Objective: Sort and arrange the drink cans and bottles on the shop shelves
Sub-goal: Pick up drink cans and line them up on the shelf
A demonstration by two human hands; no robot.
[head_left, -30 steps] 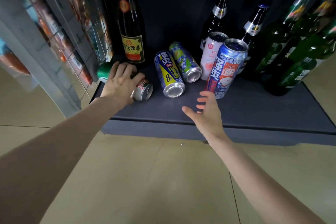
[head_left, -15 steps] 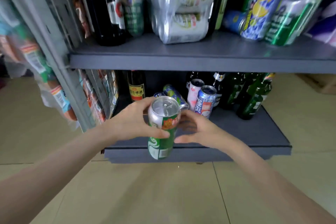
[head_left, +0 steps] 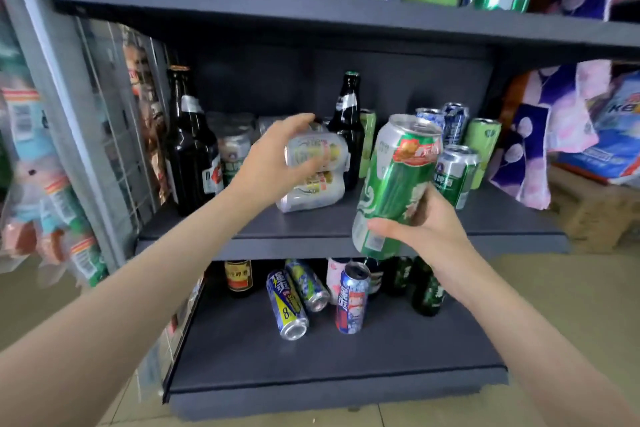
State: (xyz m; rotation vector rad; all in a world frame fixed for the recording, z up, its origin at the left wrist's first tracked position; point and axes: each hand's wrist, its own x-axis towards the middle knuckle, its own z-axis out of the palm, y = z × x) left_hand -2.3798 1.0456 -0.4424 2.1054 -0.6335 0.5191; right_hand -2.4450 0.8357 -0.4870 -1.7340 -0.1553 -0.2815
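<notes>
My right hand (head_left: 420, 222) grips a tall green beer can (head_left: 394, 184) near its base, holding it upright and slightly tilted in front of the middle shelf (head_left: 311, 236). My left hand (head_left: 273, 159) reaches onto that shelf and closes its fingers over the top of a shrink-wrapped pack of silver cans (head_left: 315, 173). Dark bottles (head_left: 190, 149) stand left of the pack, and green and blue cans (head_left: 453, 170) stand at the right. On the bottom shelf (head_left: 311, 357) two cans (head_left: 287, 303) lie on their sides beside an upright blue can (head_left: 350, 298).
Above, the top shelf (head_left: 277, 14) is packed with cans and packs. A wire rack with hanging snack packets (head_left: 62, 184) flanks the left side. Green bottles (head_left: 427, 288) stand at the back right of the bottom shelf. Wrapped goods and a cardboard box (head_left: 595, 215) sit to the right.
The green can has passed from my left hand to my right and risen to the middle shelf. My left hand moved up onto the wrapped can pack. My view tilted upward.
</notes>
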